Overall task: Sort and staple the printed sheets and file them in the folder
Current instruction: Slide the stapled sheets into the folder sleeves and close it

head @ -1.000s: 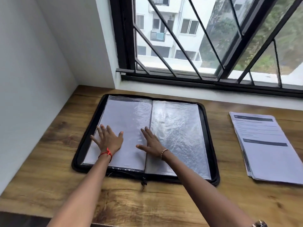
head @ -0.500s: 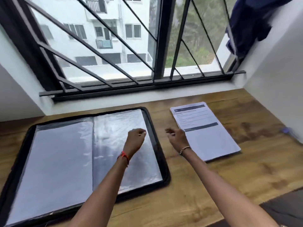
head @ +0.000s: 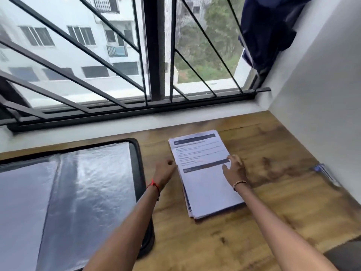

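Observation:
A stack of printed sheets (head: pixel 201 169) lies on the wooden table, right of centre. My right hand (head: pixel 233 169) rests on the stack's right side, fingers spread over the top sheet. At the stack's left edge sits my left hand (head: pixel 165 171), fingers loosely curled, touching the paper's side; whether it grips a sheet is unclear. The black zip folder (head: pixel 136 165) lies open at the left, its clear plastic sleeves facing up.
The wooden table (head: pixel 273 202) ends at a white wall on the right and a barred window at the back. A small blue object (head: pixel 320 169) lies against the right wall. A dark blue cloth (head: pixel 267 30) hangs at the window's top right.
Both hands left the open folder and moved right to the paper stack. The view turned right, so the stack now sits in the middle.

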{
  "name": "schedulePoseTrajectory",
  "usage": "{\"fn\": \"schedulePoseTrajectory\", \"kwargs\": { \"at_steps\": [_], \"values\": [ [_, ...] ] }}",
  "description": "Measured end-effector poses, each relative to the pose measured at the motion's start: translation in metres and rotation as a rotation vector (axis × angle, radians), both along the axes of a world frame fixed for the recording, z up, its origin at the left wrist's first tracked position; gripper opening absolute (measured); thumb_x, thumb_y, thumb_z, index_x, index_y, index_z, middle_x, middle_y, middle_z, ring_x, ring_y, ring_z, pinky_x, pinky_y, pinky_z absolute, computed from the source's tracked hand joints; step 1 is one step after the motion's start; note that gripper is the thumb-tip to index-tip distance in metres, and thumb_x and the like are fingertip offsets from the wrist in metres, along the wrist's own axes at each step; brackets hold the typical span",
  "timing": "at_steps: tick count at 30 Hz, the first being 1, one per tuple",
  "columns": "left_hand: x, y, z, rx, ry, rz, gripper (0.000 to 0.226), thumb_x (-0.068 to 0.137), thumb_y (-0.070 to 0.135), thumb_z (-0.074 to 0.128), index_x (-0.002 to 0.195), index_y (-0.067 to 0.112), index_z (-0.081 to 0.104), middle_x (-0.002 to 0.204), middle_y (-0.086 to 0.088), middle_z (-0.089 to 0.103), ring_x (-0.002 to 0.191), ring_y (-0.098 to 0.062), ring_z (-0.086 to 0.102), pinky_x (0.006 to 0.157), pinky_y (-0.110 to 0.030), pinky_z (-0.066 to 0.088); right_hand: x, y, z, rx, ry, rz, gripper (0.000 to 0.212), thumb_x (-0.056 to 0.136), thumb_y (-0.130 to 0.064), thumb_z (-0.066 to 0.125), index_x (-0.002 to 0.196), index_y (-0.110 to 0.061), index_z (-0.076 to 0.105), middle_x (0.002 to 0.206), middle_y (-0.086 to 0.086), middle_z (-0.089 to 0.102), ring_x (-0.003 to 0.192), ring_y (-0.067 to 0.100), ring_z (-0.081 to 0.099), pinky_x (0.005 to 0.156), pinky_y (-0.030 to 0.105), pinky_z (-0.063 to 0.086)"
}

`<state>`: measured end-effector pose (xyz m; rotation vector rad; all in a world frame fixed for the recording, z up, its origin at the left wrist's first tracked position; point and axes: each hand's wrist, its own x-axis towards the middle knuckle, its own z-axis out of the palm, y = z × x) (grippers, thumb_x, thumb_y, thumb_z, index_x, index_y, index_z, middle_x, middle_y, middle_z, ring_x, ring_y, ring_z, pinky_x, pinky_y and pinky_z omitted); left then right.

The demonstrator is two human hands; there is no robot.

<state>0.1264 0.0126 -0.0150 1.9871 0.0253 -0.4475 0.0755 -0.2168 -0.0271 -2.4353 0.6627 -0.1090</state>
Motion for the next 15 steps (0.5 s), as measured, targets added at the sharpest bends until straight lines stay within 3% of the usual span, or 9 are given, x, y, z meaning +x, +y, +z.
{"fn": "schedulePoseTrajectory", "kwargs": {
  "at_steps": [3,6,8,9,11,15],
  "values": [
    [0.003,-0.011,-0.002,-0.031,0.041,0.047,0.009,0.083,0.006,0.055,0.074,0.007,0.053,0.066,-0.008,0.045,0.059,-0.015,0.037,0.053,-0.029,0.029,0.007,-0.001,-0.010,-0.035,0.104,0.079,0.053,0.093,-0.025,0.052,0.139,-0.006,0.035,0.153,0.014,0.017,0.141,0.029,0.016,0.113,0.035,0.019],
    [0.006,-0.022,-0.005,-0.069,0.062,0.087,0.019,0.085,0.006,0.055,0.066,0.008,0.054,0.070,0.001,0.053,0.060,-0.009,0.044,0.051,-0.020,0.034,0.009,0.000,-0.025,-0.058,0.181,0.108,0.062,0.095,-0.035,0.045,0.146,-0.012,0.019,0.156,0.013,0.002,0.145,0.027,0.000,0.116,0.038,0.004],
    [0.007,-0.029,-0.011,-0.045,0.056,0.104,0.011,0.078,0.021,0.057,0.074,0.015,0.064,0.088,0.002,0.063,0.075,-0.013,0.057,0.066,-0.025,0.047,0.009,0.000,-0.034,-0.112,0.173,0.121,0.062,0.096,-0.038,0.040,0.147,-0.012,0.016,0.157,0.014,0.000,0.145,0.027,-0.003,0.116,0.039,-0.001],
    [0.008,-0.032,-0.017,-0.017,0.055,0.122,0.022,0.069,0.034,0.056,0.080,0.021,0.069,0.100,-0.002,0.065,0.087,-0.019,0.060,0.078,-0.033,0.052,0.008,0.001,-0.038,-0.140,0.158,0.125,0.062,0.097,-0.040,0.038,0.147,-0.011,0.015,0.156,0.015,0.001,0.145,0.028,-0.002,0.116,0.039,-0.001],
    [0.006,-0.040,-0.021,0.054,0.051,0.154,0.039,0.062,0.042,0.051,0.089,0.021,0.068,0.112,-0.009,0.058,0.103,-0.028,0.054,0.093,-0.041,0.046,0.007,0.000,-0.044,-0.176,0.134,0.130,0.063,0.096,-0.043,0.032,0.147,-0.011,0.015,0.156,0.016,0.001,0.145,0.028,-0.002,0.116,0.040,-0.002],
    [-0.011,-0.054,-0.006,0.066,-0.109,0.200,0.045,0.082,0.015,0.058,0.126,0.011,0.049,0.124,-0.009,0.039,0.116,-0.024,0.037,0.098,-0.032,0.032,0.006,0.000,-0.051,-0.239,0.113,0.128,0.064,0.095,-0.044,0.029,0.147,-0.009,0.017,0.156,0.018,0.006,0.145,0.030,0.001,0.116,0.042,0.001]
  ]
}}
